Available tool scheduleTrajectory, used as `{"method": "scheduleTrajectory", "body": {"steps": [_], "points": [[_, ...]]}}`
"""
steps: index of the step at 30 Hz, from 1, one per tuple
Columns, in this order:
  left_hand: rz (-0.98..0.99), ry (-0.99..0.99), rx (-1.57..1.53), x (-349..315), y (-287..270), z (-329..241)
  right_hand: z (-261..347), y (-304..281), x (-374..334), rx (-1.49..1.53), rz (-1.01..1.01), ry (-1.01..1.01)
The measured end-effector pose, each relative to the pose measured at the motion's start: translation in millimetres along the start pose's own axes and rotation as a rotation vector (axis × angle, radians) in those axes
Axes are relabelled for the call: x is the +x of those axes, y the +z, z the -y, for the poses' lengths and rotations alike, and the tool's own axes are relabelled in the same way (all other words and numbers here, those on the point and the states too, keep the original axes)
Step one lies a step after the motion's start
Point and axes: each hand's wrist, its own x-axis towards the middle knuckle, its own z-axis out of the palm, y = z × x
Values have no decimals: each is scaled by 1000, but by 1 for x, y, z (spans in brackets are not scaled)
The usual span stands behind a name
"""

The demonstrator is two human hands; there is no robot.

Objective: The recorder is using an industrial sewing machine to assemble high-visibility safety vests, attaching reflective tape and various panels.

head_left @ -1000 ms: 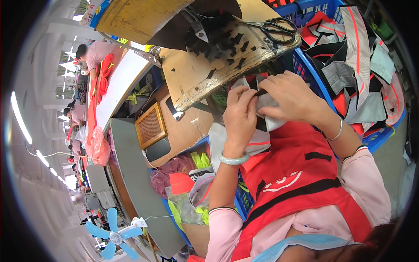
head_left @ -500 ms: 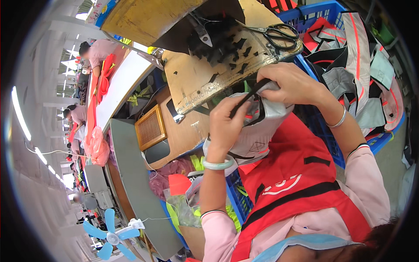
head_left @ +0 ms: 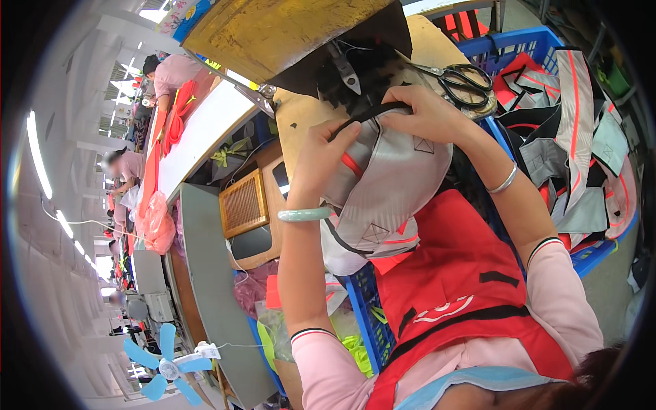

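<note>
A silvery grey fabric piece [head_left: 403, 181] with black edging, stitched crossed squares and thin red stripes hangs between my two hands. My left hand [head_left: 318, 154] pinches the black edging at its left end, the thumb lying along it. Closed on the same edging farther right is my right hand [head_left: 427, 116]. The edging stretches taut between them, close in front of the pointed metal tool [head_left: 347, 72] fixed to the work stand. Dark scraps around that tool are partly hidden by my hands and the fabric.
Black-handled scissors [head_left: 467, 87] lie on the worn wooden board [head_left: 290, 102]. At the right, a blue crate [head_left: 509, 44] holds several grey and red fabric pieces [head_left: 574, 130]. A woven wooden panel [head_left: 244, 203] and a blue fan [head_left: 168, 369] are at left. Co-workers [head_left: 179, 75] work beyond.
Both hands have moved forward over the board, carrying the fabric with them. The edging is now stretched out near the metal tool, and more of the grey fabric shows below.
</note>
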Motion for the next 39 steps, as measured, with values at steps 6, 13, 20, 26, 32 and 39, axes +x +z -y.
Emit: {"method": "scheduleTrajectory", "body": {"steps": [6,13,20,26,32,39], "points": [[-24,-5,9,28,-7,13,-13,0,18,25,28,20],[49,-100,-93,41,-11,17,-15,-2,30,9,73,115],[12,-111,-153,48,-13,16,-15,-2,34,88,45,129],[-5,-128,-163,52,-16,17,-15,2,37,110,-6,134],[10,-110,-297,45,-22,21,-26,-1,37,90,-129,138],[247,-46,129,-13,0,7,11,-38,-66,46,516,-160]]}}
